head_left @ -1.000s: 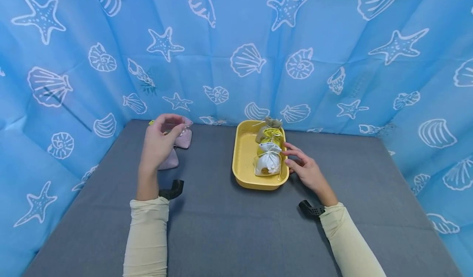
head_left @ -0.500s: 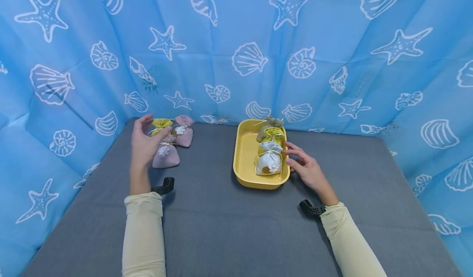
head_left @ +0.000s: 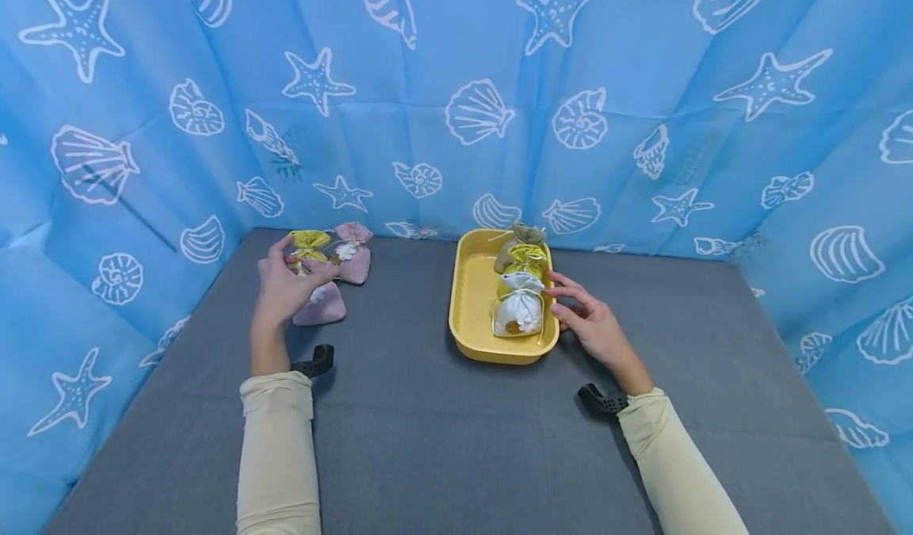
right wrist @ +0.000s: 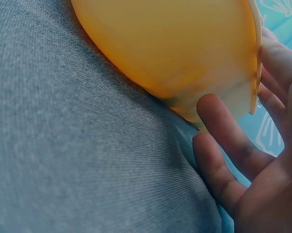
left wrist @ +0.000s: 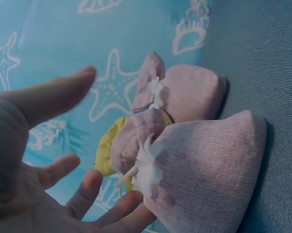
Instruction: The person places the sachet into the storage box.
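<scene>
My left hand hovers over three small drawstring pouches at the left, its fingers spread. The front pink pouch is partly hidden by my thumb; behind it lie a yellow pouch and another pink pouch. In the left wrist view, the front pink pouch's white flower is right by my fingertips, and nothing is between thumb and fingers. At the yellow tray, my right hand touches the right rim with relaxed fingers, some of them against the outer wall.
Along the tray's right side, a white pouch with a flower, a yellow pouch and an olive-grey pouch stand in a row. A blue shell-print curtain surrounds the grey cloth-covered table.
My left hand has moved left from above the back pink pouch, uncovering it, and its thumb has then come down over the front pink pouch's neck. My right hand stays at the tray.
</scene>
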`<state>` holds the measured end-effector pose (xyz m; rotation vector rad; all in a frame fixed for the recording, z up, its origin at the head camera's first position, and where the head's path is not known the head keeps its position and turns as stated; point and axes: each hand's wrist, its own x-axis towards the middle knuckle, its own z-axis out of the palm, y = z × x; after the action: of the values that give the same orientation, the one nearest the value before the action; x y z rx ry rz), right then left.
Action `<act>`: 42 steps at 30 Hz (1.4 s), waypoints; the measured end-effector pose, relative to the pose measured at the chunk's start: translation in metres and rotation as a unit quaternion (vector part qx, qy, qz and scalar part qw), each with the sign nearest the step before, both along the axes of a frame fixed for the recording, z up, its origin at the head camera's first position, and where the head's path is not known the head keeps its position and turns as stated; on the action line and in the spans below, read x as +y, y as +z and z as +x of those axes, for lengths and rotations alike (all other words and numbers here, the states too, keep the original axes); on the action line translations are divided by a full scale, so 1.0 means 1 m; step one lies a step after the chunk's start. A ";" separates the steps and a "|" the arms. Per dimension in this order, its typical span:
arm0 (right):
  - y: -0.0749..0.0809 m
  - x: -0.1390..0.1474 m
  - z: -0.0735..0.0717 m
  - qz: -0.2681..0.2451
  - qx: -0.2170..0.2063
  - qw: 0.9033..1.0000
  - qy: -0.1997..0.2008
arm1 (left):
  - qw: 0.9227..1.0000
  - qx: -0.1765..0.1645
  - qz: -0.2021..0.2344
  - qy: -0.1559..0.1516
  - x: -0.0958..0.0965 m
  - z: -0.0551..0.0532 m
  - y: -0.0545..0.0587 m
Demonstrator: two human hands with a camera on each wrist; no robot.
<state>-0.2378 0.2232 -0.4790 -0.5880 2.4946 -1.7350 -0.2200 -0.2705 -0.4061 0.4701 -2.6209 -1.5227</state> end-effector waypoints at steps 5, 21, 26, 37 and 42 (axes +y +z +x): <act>0.000 0.000 0.000 0.001 0.004 1.000 0.000 | 0.999 -0.028 -0.030 0.004 -0.004 0.000 -0.002; 0.000 0.000 0.001 0.010 -0.005 1.000 -0.007 | 0.990 -0.083 -0.077 -0.088 -0.012 0.000 -0.002; 0.000 -0.001 0.000 0.011 -0.003 1.000 -0.004 | 0.983 -0.102 -0.127 -0.084 -0.010 0.003 0.004; -0.002 -0.001 -0.001 -0.004 -0.008 1.000 0.000 | 0.982 -0.031 -0.179 -0.056 0.000 0.008 0.018; -0.001 0.000 -0.001 -0.011 -0.009 1.000 0.001 | 0.984 0.021 -0.168 -0.054 0.013 0.007 0.028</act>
<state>-0.2391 0.2235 -0.4804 -0.5749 2.4653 -1.7606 -0.2128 -0.2574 -0.3780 0.2666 -2.8289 -1.0638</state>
